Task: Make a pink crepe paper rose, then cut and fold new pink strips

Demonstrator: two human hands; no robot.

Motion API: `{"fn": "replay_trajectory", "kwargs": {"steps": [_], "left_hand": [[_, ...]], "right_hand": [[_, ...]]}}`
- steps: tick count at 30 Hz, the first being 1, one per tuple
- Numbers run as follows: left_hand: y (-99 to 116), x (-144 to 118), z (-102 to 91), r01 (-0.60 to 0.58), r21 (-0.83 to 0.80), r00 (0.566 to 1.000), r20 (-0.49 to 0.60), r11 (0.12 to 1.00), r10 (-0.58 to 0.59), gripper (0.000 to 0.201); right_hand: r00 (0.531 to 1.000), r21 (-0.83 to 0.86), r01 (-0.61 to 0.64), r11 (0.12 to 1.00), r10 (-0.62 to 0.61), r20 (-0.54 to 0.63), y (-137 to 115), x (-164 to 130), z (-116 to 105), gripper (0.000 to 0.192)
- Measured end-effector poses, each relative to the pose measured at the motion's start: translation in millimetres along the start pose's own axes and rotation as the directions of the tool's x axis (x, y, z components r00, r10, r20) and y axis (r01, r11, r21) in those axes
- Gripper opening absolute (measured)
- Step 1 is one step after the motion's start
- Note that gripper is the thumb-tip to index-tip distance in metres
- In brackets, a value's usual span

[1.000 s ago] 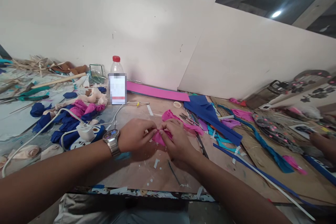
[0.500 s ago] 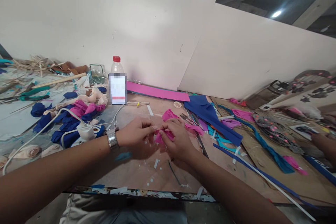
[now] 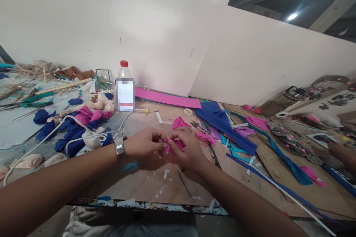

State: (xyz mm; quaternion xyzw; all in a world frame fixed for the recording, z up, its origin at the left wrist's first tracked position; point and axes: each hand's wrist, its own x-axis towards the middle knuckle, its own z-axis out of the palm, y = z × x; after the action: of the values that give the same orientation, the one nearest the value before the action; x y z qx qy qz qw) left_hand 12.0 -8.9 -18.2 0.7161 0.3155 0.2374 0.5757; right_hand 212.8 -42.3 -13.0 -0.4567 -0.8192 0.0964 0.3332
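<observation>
Pink paper (image 3: 172, 144) sat pinched between both hands above the wooden table (image 3: 144, 185), near its front edge. From the left, blue and pink scraps (image 3: 75, 126) lay beside a bottle (image 3: 125, 90); the left hand (image 3: 143, 143), wearing a watch (image 3: 119, 148), and the right hand (image 3: 187, 150) were both closed on that paper, with blue sheets (image 3: 222, 122) further right.

No text is readable; the bottle (image 3: 125, 88) label is blurred.

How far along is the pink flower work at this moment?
Done: rolled blue, pink and cream flowers lie piled at the left. In hand: the left hand and right hand pinch a pink scrap between their fingertips, only partly shaped. Left: loose pink pieces and a pink sheet lie unused.
</observation>
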Motion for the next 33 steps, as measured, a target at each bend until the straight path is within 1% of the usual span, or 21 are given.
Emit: {"fn": "replay_trajectory", "kwargs": {"steps": [3,6,8,10,12,14,17,22,25,29,31,33], "left_hand": [[0.7,-0.4,-0.3,-0.016,-0.017,0.999,0.036,1.000,0.016,0.017],[5.1,-0.6,-1.2,-0.006,-0.069,0.999,0.052,0.998,0.010,0.019],[9.3,-1.0,-2.7,0.033,-0.135,0.997,0.070,0.990,-0.024,0.018],[13.4,-1.6,-5.1,0.088,-0.188,0.993,0.100,0.978,-0.070,0.023],[15.9,-2.0,-7.7,0.124,-0.184,0.987,0.119,0.975,-0.104,0.032],[15.8,-1.9,-10.3,0.124,-0.137,0.986,0.127,0.983,-0.107,0.037],[12.3,-0.5,-13.4,0.117,-0.087,0.987,0.120,0.989,-0.106,0.033],[11.7,-0.1,-16.0,0.130,-0.092,0.989,0.078,0.987,-0.123,0.032],[14.7,-1.6,-15.1,0.151,-0.155,0.985,0.108,0.976,-0.135,0.032],[15.4,-2.3,-13.7,0.173,-0.258,0.982,0.126,0.951,-0.144,0.024],[14.2,-1.6,-14.0,0.172,-0.233,0.983,0.106,0.957,-0.151,0.017],[12.3,-0.5,-14.4,0.156,-0.159,0.984,0.109,0.975,-0.139,0.012]], "right_hand": [[1.000,0.018,0.020,1.000,-0.020,-0.006,1.0,-0.8,0.4,0.012],[0.999,0.037,0.031,0.999,-0.031,-0.010,0.7,-1.1,-0.5,0.012],[0.999,0.039,0.036,0.999,-0.036,-0.011,0.0,-1.0,-1.7,0.013],[0.999,0.032,0.046,0.998,-0.046,-0.012,-0.3,-0.8,-2.9,0.014],[0.998,0.034,0.060,0.998,-0.060,-0.009,-0.3,-0.6,-3.8,0.014],[0.997,0.041,0.073,0.996,-0.073,-0.003,-0.4,-0.5,-4.0,0.013],[0.996,0.040,0.090,0.995,-0.091,0.005,-1.4,-0.2,-4.0,0.012],[0.995,0.028,0.102,0.994,-0.102,-0.004,-3.2,0.2,-4.3,0.011],[0.995,0.022,0.104,0.994,-0.104,0.004,-2.4,0.0,-4.4,0.011],[0.996,0.031,0.091,0.995,-0.091,-0.004,-0.9,-0.2,-4.4,0.013],[0.997,0.025,0.076,0.997,-0.075,-0.018,-0.5,-0.3,-4.2,0.014],[0.997,0.019,0.067,0.998,-0.067,-0.026,-0.4,-0.4,-3.9,0.013]]}}
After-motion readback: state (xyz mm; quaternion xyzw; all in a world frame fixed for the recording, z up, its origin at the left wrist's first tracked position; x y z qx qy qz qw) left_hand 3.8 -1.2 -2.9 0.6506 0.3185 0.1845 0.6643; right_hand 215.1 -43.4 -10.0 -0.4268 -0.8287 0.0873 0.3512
